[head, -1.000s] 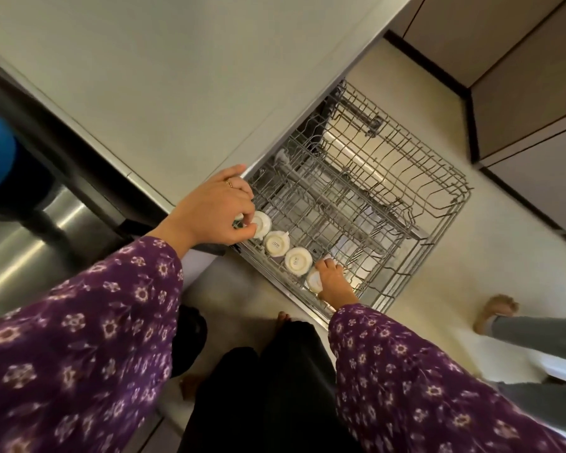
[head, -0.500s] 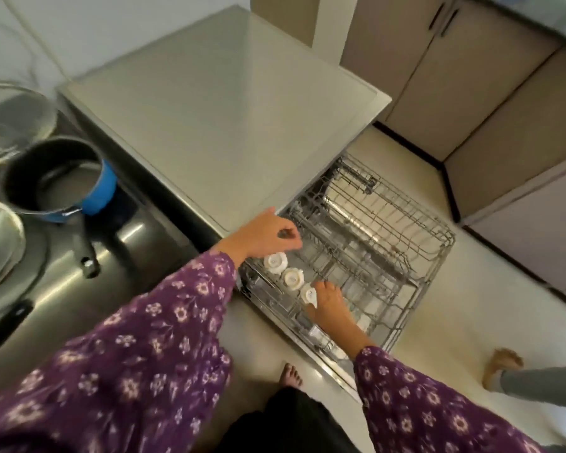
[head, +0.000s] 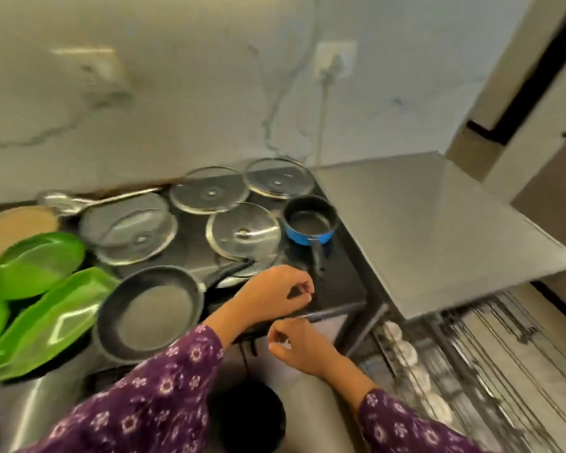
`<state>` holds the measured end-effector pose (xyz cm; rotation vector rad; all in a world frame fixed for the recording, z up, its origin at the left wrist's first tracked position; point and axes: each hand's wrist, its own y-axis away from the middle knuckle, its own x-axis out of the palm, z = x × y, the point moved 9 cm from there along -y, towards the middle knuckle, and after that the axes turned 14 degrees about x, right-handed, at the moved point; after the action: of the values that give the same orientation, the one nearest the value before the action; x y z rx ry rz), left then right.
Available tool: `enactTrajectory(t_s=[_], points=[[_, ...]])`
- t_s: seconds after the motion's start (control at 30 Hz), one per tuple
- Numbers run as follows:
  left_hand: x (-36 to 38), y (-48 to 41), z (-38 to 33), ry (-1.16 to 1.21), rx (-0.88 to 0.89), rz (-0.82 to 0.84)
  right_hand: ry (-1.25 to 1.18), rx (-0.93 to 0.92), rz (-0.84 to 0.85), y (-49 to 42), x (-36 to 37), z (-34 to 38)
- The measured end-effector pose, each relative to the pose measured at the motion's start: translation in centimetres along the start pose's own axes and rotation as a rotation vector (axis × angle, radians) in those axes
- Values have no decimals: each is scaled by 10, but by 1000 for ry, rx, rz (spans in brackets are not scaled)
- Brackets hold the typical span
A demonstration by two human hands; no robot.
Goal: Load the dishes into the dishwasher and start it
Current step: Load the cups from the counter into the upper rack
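From my seat, both hands are in view and both grips are slack. The left hand (head: pixel 275 297) hovers over the front of the dark counter (head: pixel 340 289), just right of the pan's handle. Its fingers are loosely curled toward the thumb, and I see nothing in them. The right hand (head: pixel 303 346) hangs lower, in front of the counter edge, its grip half curled as well. It looks empty too, though blur softens the fingertips.

The dishes wait on the counter. The black pan (head: pixel 147 313) sits nearest me. A blue saucepan (head: pixel 309 223) stands at the right end, its handle pointing toward me. Four glass lids (head: pixel 210 192) lie flat between them and the wall. Two green trays (head: pixel 51 322) overlap at far left, and a ladle (head: pixel 69 201) lies behind them.

To the right stands the dishwasher (head: pixel 438 237), with a bare steel top. Below it the wire rack (head: pixel 490 364) is pulled out. A row of white cups (head: pixel 405 352) stands along the rack's near-left edge. A socket (head: pixel 335 58) with a plugged cord sits on the marble wall.
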<state>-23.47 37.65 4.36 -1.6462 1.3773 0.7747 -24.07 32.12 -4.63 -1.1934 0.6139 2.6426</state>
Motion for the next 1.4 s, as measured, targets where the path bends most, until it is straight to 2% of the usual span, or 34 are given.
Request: enactTrajectory(t_s=[0.17, 0.37, 0.67, 0.83, 1.03, 1.4], points=[[-93, 147, 66, 22, -304, -360, 125, -159, 35, -41, 30, 115], [-163, 321, 120, -109, -618, -534, 275, -390, 82, -85, 85, 246], [-208, 518, 141, -188, -983, -726, 423, -595, 202, -115, 202, 392], [-218, 589, 156, -224, -1132, -775, 500, -641, 250, -130, 259, 452], [-235, 649, 194, -240, -1252, -771, 566, -656, 224, -164, 307, 521], [-282, 710, 305, -196, -1392, -835, 657, -624, 239, -247, 368, 604]])
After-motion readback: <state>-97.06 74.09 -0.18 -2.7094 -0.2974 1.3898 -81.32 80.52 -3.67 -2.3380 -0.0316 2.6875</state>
